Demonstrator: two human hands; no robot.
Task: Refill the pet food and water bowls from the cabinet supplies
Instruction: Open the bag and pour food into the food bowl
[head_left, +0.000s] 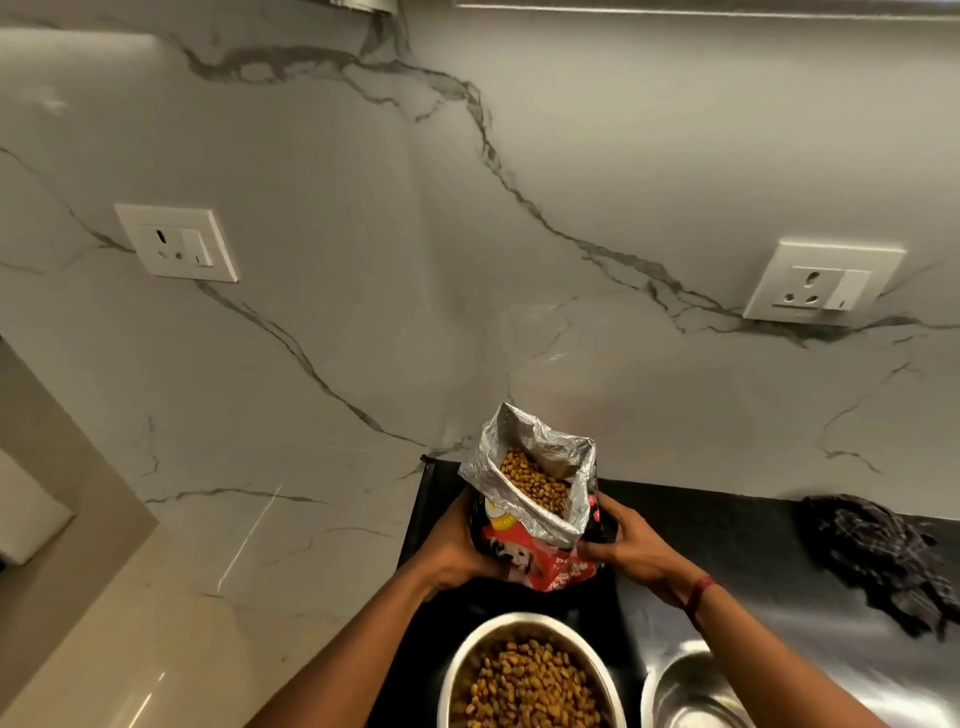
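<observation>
- An open pet food bag (540, 519) is held upright above the dark counter (727, 525), close to the marble backsplash (363, 260); its silver-lined mouth is spread wide and folded down at the front, and brown kibble (535, 480) is seen inside it.
- The bag is gripped from both sides: the left hand (457, 551) is wrapped around its left side, and the right hand (631, 545) is closed on its right side with the thumb pressed against the red printed front.
- A steel food bowl (462, 670) is placed just in front of the bag, at the lower edge of the view, and is well filled with the same brown kibble.
- A second steel bowl (685, 686) is set just to the right of the first; whether anything is held in it cannot be told from the glare.
- Both bowls are cut off by the bottom edge.
- A dark checked cloth (878, 561) is left crumpled on the counter, well apart on the right.
- The bag's base is hidden behind the hands, so contact with the counter cannot be told.
- The print on the bag is too blurred to be read.
</observation>
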